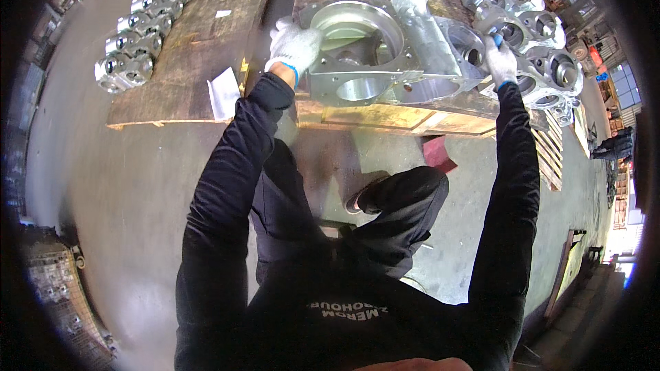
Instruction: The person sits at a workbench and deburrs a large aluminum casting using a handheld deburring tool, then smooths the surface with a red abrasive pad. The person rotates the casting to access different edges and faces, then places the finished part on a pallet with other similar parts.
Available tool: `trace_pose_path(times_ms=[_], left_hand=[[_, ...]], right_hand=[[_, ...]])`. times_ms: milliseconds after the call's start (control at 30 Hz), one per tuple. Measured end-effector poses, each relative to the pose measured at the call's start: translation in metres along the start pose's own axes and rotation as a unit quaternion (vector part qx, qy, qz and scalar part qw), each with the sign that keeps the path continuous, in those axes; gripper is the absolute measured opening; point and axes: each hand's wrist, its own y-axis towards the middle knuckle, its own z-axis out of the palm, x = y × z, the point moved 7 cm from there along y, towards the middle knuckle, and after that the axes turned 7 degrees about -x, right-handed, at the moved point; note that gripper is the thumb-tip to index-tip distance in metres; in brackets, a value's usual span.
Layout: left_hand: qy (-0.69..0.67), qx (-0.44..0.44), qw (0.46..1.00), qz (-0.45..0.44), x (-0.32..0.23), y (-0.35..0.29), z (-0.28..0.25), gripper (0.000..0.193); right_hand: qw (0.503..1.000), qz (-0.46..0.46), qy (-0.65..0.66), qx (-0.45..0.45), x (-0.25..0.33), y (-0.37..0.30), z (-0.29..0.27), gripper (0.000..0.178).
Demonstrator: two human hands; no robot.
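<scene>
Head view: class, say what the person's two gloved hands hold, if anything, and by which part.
Both grip the large metal casting: the left hand on its left flange edge, the right hand on its right side.

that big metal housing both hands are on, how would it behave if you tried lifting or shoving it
The housing looks like thick cast metal, so probably heavy and rigid. Its broad flat flange suggests it won't roll. Both hands, left and right, grip it.
</scene>
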Motion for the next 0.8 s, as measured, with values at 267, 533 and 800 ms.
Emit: trace_pose_path(times_ms=[267, 533, 800], left_hand=[[-0.036, -0.057, 0.996, -0.049, 0.027, 0.006, 0.012, 0.063], [-0.139, -0.004, 0.990, 0.004, 0.011, -0.028, 0.007, 0.057], [-0.367, -0.011, 0.929, -0.035, -0.008, -0.085, 0.003, 0.052]], right_hand=[[0.986, -0.048, -0.097, 0.125, -0.005, 0.035, 0.041, 0.067], [0.972, -0.079, -0.119, 0.184, -0.025, 0.075, 0.071, 0.055], [0.994, 0.095, 0.042, 0.021, -0.039, 0.023, 0.039, 0.082]])
